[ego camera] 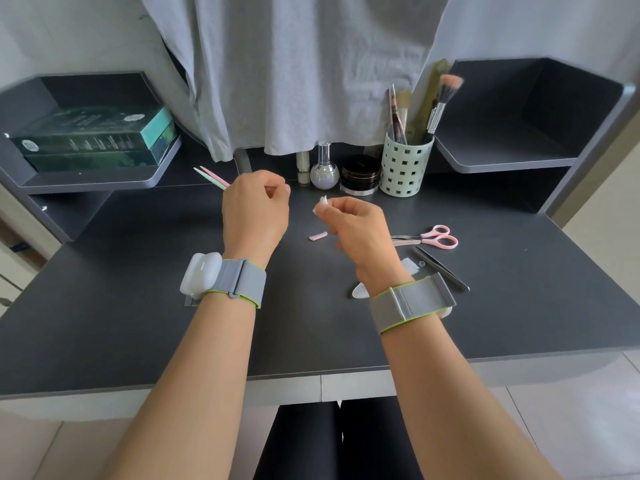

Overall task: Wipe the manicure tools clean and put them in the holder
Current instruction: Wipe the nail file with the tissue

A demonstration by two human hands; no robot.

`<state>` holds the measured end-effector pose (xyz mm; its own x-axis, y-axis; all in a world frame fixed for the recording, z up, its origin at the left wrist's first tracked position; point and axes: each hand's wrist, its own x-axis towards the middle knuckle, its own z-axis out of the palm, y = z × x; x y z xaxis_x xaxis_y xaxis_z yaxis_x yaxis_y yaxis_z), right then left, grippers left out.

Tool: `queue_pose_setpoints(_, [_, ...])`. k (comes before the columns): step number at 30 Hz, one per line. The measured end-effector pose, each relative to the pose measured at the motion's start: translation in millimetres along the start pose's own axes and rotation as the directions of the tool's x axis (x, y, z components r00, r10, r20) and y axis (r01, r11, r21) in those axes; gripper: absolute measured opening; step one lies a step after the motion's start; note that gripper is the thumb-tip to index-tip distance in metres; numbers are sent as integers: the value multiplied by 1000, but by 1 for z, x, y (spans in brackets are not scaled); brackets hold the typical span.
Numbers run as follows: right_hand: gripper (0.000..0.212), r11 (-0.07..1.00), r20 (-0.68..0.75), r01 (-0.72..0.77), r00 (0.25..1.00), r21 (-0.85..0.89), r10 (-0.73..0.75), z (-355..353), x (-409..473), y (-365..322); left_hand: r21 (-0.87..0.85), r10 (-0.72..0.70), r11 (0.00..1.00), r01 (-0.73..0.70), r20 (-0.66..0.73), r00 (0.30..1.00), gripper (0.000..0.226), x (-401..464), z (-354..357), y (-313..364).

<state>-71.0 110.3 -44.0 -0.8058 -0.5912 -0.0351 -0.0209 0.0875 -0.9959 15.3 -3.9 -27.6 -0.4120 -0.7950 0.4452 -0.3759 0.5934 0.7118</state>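
Head view: the left hand (254, 207) is curled closed around two thin sticks (212, 176), one pink and one pale green, whose tips jut out toward the left shelf (104, 178). Right hand (353, 225) pinches a small white wipe (322, 202) between its fingertips, just apart from the left. Below them a small pink cap (318, 236) lies on the dark desk (138, 306). Pink scissors (429, 237) and dark tweezers (443, 270) lie to the right, near each other. Perforated holder (405, 164), already carrying brushes, stands at the back beside a black jar (360, 174). Open desktop stretches toward the near edge.
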Motion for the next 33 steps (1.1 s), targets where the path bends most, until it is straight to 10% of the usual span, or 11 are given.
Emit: queue_pose_setpoints(33, [15, 999, -132, -35, 990, 40, 40, -71, -8, 21, 199, -15, 979, -49, 307, 951, 16, -40, 59, 10])
